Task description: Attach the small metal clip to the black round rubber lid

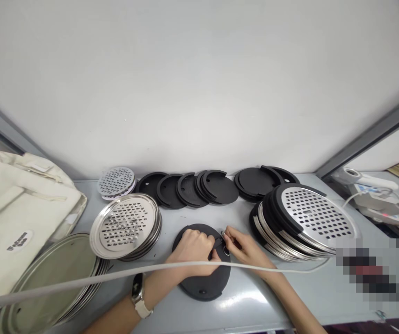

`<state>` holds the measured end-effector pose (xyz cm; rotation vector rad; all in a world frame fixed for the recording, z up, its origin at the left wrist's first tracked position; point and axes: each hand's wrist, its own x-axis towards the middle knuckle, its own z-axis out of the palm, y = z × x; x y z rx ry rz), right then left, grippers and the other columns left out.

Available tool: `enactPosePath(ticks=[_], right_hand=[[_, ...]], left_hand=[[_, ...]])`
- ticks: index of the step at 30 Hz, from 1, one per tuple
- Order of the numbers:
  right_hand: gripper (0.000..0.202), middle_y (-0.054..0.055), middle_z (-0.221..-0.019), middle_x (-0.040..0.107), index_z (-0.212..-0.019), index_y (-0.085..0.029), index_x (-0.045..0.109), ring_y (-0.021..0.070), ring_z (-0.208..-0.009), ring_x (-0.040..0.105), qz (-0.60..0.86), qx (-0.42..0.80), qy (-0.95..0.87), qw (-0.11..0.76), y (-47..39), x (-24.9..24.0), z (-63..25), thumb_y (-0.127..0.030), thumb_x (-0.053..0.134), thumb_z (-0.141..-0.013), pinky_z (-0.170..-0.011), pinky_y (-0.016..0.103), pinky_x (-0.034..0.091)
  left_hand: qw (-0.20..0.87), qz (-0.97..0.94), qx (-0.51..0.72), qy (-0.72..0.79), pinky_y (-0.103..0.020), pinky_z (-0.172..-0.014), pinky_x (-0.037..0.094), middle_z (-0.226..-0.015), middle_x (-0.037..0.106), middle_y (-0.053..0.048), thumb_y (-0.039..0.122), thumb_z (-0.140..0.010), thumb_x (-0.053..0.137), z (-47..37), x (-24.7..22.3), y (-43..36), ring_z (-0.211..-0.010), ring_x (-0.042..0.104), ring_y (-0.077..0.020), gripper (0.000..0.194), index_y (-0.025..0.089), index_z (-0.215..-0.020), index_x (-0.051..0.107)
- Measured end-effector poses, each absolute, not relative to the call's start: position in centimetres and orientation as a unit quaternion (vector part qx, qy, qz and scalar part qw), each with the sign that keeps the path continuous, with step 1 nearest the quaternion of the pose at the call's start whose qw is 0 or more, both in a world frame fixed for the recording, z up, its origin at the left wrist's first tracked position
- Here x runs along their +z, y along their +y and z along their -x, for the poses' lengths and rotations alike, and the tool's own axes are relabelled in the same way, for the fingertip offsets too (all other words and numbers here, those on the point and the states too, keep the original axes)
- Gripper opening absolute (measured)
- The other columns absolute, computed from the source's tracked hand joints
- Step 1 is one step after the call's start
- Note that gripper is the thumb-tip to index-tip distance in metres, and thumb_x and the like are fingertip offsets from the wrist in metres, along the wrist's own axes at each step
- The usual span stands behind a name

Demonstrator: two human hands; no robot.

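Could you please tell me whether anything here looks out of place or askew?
Mainly the white cable: it crosses the view in front of the left hand and the black disc beneath it, which looks awkward. The stack of discs on the right also looks askew, its layers unevenly offset.

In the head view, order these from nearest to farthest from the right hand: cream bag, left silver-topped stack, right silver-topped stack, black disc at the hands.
1. Black disc: partly under the left hand, beside the right hand.
2. Right silver-topped stack: just to its right.
3. Left silver-topped stack: left, past the disc.
4. Cream bag: far left.
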<state>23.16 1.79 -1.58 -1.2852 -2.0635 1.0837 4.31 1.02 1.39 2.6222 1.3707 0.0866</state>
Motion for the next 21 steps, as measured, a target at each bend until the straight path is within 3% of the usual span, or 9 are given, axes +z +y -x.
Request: enactPosePath(ticks=[11, 21], right_hand=[[0.024, -0.004, -0.066, 0.040, -0.073, -0.021, 0.033, 0.0114, -0.059, 0.038, 0.461, 0.353, -0.787, 0.207, 2.08, -1.36, -22.97, -0.029, 0.033, -0.095, -0.057, 0.024, 0.031], [0.024, -0.004, -0.067, 0.039, -0.073, -0.021, 0.034, 0.0114, -0.060, 0.038, 0.457, 0.333, -0.805, 0.179, 2.27, -1.36, -23.21, -0.027, 0.033, -0.096, -0.058, 0.024, 0.030]], left_hand=[[0.092, -0.881, 0.027, 0.464, -0.035, -0.061, 0.047, -0.072, 0.065, -0.008, 0.029, -0.076, 0.045, -4.29, 1.29, 1.02, -0.065, 0.062, -0.0246, 0.019, 0.016, -0.078, 0.059], [0.104, -0.876, 0.011, 0.471, -0.035, -0.063, 0.046, -0.074, 0.066, -0.009, 0.030, -0.077, 0.046, -4.38, 1.68, 0.99, -0.067, 0.062, -0.0247, 0.021, 0.015, -0.081, 0.060]])
